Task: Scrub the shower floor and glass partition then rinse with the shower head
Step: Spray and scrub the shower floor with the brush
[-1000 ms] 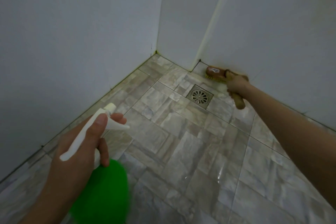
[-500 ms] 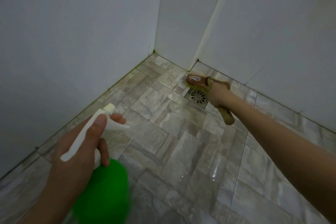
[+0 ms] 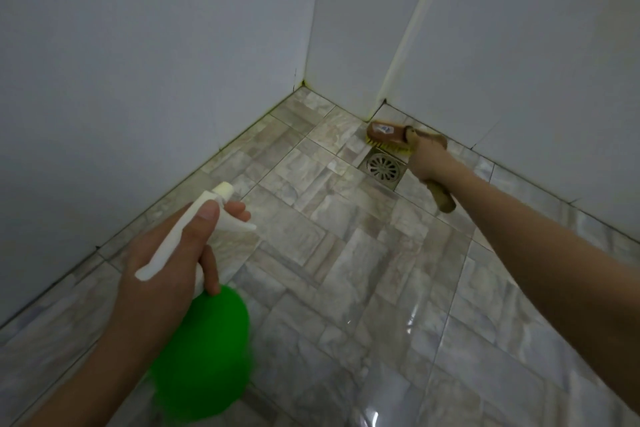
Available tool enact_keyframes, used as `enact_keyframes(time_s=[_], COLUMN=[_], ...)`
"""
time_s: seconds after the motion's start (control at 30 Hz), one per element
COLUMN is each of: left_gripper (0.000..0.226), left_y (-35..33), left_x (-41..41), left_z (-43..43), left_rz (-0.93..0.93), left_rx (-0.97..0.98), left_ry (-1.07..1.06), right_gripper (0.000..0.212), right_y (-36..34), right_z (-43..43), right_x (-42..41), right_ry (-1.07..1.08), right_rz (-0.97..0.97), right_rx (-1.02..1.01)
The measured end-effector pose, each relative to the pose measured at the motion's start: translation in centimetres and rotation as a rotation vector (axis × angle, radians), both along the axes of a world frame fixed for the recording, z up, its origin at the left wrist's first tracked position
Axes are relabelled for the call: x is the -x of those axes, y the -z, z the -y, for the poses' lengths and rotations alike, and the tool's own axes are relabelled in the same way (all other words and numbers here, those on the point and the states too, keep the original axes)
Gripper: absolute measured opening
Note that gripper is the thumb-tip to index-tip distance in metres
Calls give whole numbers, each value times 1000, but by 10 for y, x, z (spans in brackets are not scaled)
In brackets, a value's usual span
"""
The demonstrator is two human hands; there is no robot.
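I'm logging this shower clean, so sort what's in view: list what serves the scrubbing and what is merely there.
Serves the job: scrub brush, bristles on the floor beside the wall; green spray bottle, held above the tiles; tiled floor.
Merely there: floor drain; white walls.

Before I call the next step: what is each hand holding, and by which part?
Left hand grips the green spray bottle at its white trigger head. Right hand grips the scrub brush by its wooden handle.
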State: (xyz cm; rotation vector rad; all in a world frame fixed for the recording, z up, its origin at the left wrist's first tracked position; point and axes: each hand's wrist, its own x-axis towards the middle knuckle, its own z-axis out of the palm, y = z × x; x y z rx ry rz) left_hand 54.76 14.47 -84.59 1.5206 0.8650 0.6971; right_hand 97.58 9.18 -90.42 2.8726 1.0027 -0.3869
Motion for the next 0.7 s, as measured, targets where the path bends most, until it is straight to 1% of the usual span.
enact_keyframes(time_s=[0.03,0.07,0.13,0.23,0.3,0.33,0.43,0.53,0.6,0.7], left_gripper=[51,45,38,41,46,45,41,34,32,31], left_y=[1,-2,-6,-6,-9,-11,-12,-15,-17,-19], left_x=[0,0,0,3,3,3,3,2,0,-2], left_z=[1,3,7,16,25,29,38,42,44,46], left_rz=[19,23,43,26,-15,-15,-7,0,11,20], left_rx=[-47,-54,-61,-68,-50,-42,-33,-22,-22,-41], left_ry=[14,8,0,19,50,60,83,63,63,92], right_gripper=[63,56,48,43,36,35,34,35,41,49], right_y=[-6,-9,-12,-22,-36,-41,-39,-38,-48,-59], right_z=[1,5,26,66,82,92,151,228,275,308], right_x=[1,2,6,15,19,26,61,110,149,205], right_ry=[3,-5,5,18,75,95,79,77,20,-32], right_rz=[-30,-64,-126,-215,-254,-256,-185,-210,-261,-347], right_rx=[-17,-55,-82,-86,-145,-156,-121,-90,6,119])
